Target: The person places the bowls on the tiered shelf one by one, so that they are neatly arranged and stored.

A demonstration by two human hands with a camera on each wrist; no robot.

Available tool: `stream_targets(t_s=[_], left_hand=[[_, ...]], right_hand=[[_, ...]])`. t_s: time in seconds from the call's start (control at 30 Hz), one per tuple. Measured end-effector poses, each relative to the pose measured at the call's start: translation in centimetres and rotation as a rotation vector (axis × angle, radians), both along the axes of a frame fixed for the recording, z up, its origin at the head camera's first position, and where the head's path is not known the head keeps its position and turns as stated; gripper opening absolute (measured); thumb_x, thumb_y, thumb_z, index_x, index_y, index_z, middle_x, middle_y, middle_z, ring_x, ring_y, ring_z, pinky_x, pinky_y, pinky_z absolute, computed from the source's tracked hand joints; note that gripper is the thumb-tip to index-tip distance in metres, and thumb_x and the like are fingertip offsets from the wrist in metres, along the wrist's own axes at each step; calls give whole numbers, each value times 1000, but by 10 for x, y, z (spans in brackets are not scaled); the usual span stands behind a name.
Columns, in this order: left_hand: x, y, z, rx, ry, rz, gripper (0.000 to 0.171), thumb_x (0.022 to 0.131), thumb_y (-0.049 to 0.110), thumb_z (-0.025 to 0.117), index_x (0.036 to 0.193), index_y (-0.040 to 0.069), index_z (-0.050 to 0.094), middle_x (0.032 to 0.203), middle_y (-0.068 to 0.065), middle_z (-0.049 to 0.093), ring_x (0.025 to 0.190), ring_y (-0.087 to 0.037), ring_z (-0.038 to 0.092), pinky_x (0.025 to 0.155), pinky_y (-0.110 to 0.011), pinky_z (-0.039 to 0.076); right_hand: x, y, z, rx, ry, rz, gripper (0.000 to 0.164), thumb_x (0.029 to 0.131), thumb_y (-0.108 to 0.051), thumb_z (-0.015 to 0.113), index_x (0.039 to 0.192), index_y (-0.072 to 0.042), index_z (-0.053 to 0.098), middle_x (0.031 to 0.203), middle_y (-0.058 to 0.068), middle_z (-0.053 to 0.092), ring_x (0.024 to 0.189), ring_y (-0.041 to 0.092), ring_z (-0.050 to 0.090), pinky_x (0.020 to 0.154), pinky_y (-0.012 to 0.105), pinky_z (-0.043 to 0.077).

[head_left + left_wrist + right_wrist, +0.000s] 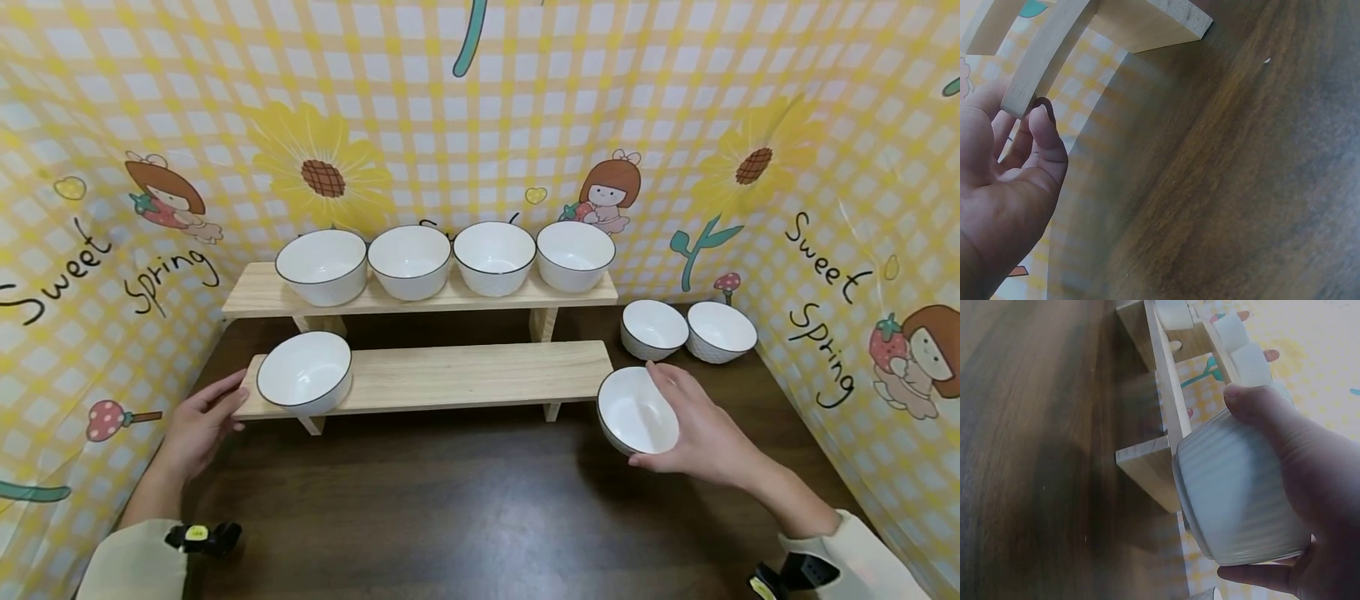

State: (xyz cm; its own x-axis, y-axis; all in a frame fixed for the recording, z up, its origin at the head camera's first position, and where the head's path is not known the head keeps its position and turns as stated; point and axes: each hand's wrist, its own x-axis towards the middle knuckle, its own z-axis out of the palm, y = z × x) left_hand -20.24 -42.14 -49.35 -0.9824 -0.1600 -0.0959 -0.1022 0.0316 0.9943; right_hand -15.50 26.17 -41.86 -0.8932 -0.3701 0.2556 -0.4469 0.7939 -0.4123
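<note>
In the head view my right hand (701, 425) grips a white bowl (633, 412) with a dark rim, thumb on the near side and fingers at the far side. The bowl tilts, just off the right end of the lower wooden shelf (480, 375). The right wrist view shows the ribbed outer wall of this bowl (1235, 487) close to the shelf. At the other end, my left hand (202, 425) holds the shelf's left tip between thumb and fingers. A larger white bowl (306, 375) stands on the shelf beside that hand.
Behind, a higher wooden shelf (420, 305) carries several white bowls in a row. Two smaller bowls, one (654, 329) beside the other (722, 332), stand on the dark table (420, 500) at the right. Yellow checked cloth (465, 133) encloses the back and sides.
</note>
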Motion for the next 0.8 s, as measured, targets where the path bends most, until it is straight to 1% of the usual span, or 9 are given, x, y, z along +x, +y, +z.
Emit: stream_targets(t_s=[0.13, 0.33, 0.4, 0.6, 0.8], left_hand=[[0, 0, 1, -5, 2, -3, 56, 96, 28, 73, 149, 18, 55, 113, 22, 60, 82, -3, 65, 63, -21, 56], [0, 0, 2, 6, -3, -2, 52, 96, 27, 74, 146, 21, 59, 111, 23, 61, 81, -3, 65, 63, -21, 56], [-1, 0, 2, 11, -3, -2, 51, 95, 28, 74, 145, 22, 60, 111, 22, 61, 81, -3, 65, 63, -21, 56], [-1, -1, 1, 6, -8, -5, 51, 95, 28, 74, 144, 22, 61, 111, 23, 61, 81, -4, 65, 63, -21, 57], [0, -1, 1, -8, -6, -7, 55, 96, 29, 74, 147, 20, 57, 112, 23, 60, 81, -4, 65, 64, -21, 56]], right_hand=[[-1, -6, 4, -5, -3, 18, 123, 60, -46, 97, 152, 8, 36, 148, 24, 39, 126, 42, 49, 89, 61, 52], [-3, -16, 7, 1, -10, 41, 121, 60, -44, 98, 152, 7, 37, 149, 23, 38, 129, 42, 47, 90, 60, 52], [-4, -20, 8, 4, -13, 47, 122, 60, -43, 98, 153, 6, 37, 150, 21, 38, 128, 40, 49, 89, 59, 53], [-9, -31, 12, 8, -23, 88, 124, 62, -51, 95, 154, 5, 36, 150, 18, 38, 126, 38, 51, 88, 55, 54], [-13, -45, 14, -2, -10, 143, 121, 62, -50, 95, 152, 7, 38, 149, 20, 40, 125, 39, 53, 90, 53, 54]])
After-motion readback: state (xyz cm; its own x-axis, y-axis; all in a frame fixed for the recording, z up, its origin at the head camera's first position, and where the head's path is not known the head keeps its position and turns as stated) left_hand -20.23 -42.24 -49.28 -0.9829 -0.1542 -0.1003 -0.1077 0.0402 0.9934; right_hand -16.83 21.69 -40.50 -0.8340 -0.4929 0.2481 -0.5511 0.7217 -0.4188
